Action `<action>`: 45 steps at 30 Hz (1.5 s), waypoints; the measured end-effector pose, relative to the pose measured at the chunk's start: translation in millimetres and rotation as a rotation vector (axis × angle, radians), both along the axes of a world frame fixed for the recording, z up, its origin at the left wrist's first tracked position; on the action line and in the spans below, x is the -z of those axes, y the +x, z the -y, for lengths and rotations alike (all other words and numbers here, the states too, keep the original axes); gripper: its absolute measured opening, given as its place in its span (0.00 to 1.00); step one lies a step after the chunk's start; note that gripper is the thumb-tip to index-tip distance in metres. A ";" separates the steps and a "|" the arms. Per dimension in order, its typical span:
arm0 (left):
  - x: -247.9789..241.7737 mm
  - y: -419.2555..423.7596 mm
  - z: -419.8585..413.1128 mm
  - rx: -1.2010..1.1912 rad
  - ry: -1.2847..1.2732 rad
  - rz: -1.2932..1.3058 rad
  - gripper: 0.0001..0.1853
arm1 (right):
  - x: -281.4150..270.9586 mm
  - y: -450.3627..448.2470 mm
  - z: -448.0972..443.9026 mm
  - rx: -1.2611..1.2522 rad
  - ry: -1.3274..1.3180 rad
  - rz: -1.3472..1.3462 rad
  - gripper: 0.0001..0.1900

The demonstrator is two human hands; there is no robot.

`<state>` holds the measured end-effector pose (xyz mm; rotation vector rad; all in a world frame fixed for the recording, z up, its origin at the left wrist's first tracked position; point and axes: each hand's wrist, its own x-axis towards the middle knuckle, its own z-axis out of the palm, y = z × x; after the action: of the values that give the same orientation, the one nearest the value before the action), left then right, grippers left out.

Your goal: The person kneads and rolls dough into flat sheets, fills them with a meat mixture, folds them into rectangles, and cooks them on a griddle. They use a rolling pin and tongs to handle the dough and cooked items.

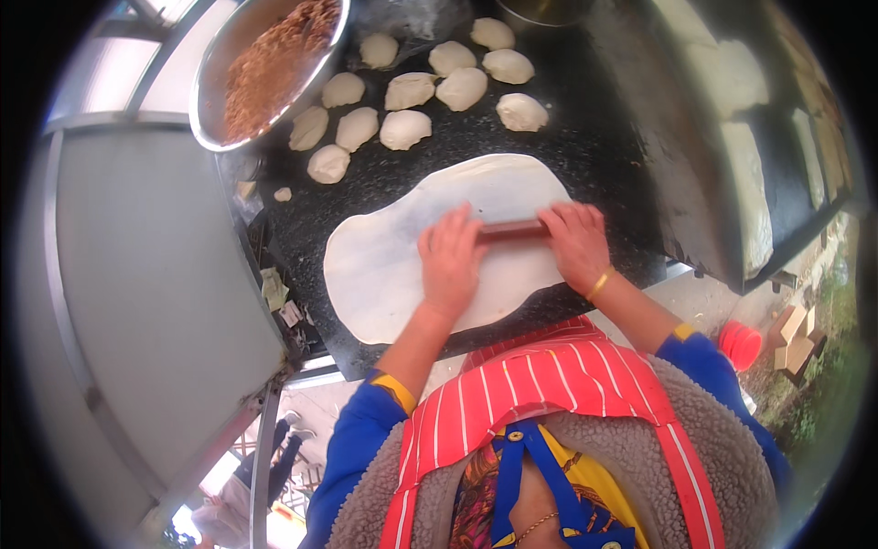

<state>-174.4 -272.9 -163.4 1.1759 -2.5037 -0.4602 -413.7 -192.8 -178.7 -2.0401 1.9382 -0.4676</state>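
Note:
A wide, thin sheet of dough (384,274) lies flat on the dark speckled worktop (302,240), its far edge rounded and its left end bulging. Across its right half runs a short brown rolling pin (513,231). My left hand (449,257) is blurred and rests over the pin's left end. At the other end, my right hand (576,240) curls its fingers over the pin. Both palms hide the ends of the pin. Beyond the sheet sit several rounded dough pieces (406,130), some touching one another.
A metal bowl (199,110) of reddish-brown crumbly filling stands at the far left. On the right is a griddle (699,171) with long pale dough pieces (753,192). Paper scraps (274,288) lie by the left edge. A red bucket (741,345) and a person (230,504) are below.

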 end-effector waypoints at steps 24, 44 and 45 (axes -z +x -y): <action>-4.2 116.0 98.7 -0.366 -0.299 0.396 0.40 | -3.1 143.5 140.5 0.060 -0.184 -0.066 0.32; -8.2 211.5 -109.2 -0.184 -0.029 0.135 0.25 | 2.0 192.7 -40.2 -0.330 -0.202 0.084 0.25; -18.3 206.9 -113.9 -0.128 0.008 0.058 0.24 | 10.3 186.2 -52.7 -0.353 -0.238 0.066 0.24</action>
<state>32.5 -159.0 -145.0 1.3613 -2.4581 -0.4075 -227.5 -140.1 -189.1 -2.4159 1.4978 -0.6940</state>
